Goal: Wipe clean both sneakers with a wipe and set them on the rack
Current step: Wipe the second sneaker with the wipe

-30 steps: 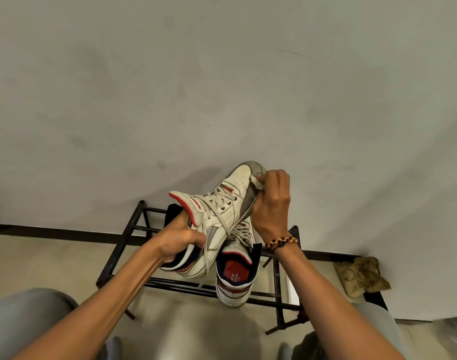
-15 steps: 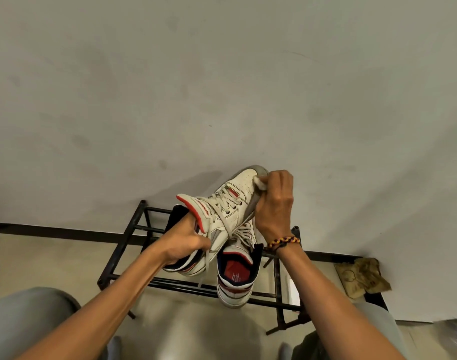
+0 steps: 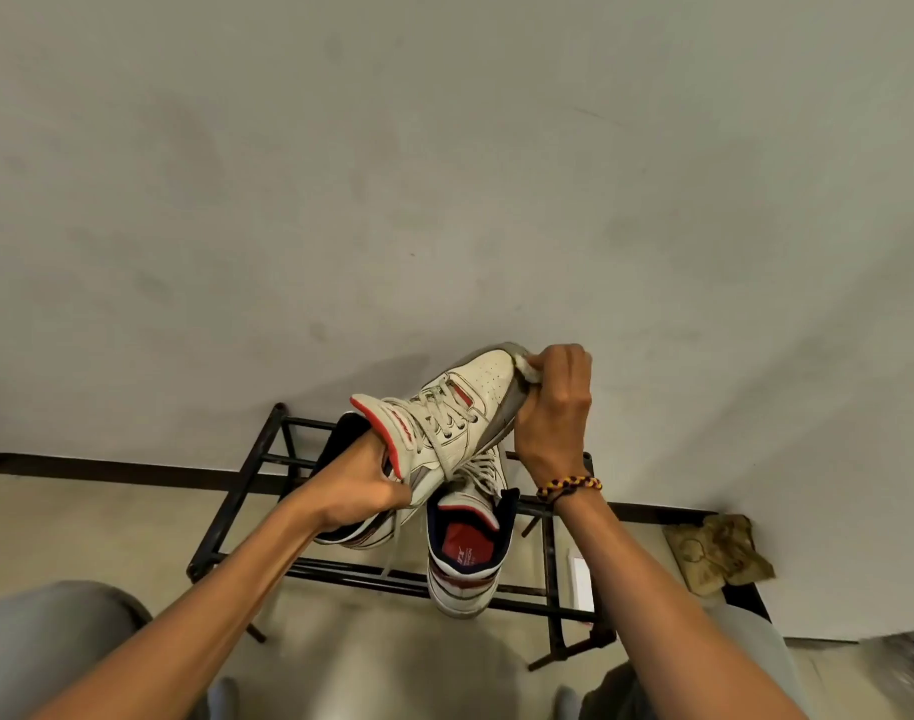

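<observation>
While the left hand (image 3: pixel 358 493) grips the heel collar of the raised sneaker (image 3: pixel 447 423), its fingers curled into the opening and the forearm stretched forward, the shoe is held tilted above the rack (image 3: pixel 267 449) with its toe pointing up toward the wall (image 3: pixel 444 174). The right hand (image 3: pixel 553 407) reaches up beside the toe, wrist bent, its grip pinching a small white wipe (image 3: pixel 528 367) that is pressed against the toe's edge. A braided bracelet (image 3: pixel 569 485) circles that wrist. The second sneaker (image 3: pixel 467 553) sits on the rack directly below the raised one, heel toward the person, its red insole showing, the heel hanging over the rack's front bar. The rack stands on the floor (image 3: pixel 106 522) against the wall. To the right of the rack, a crumpled brown bag (image 3: pixel 717 553) lies at the foot of the wall.
</observation>
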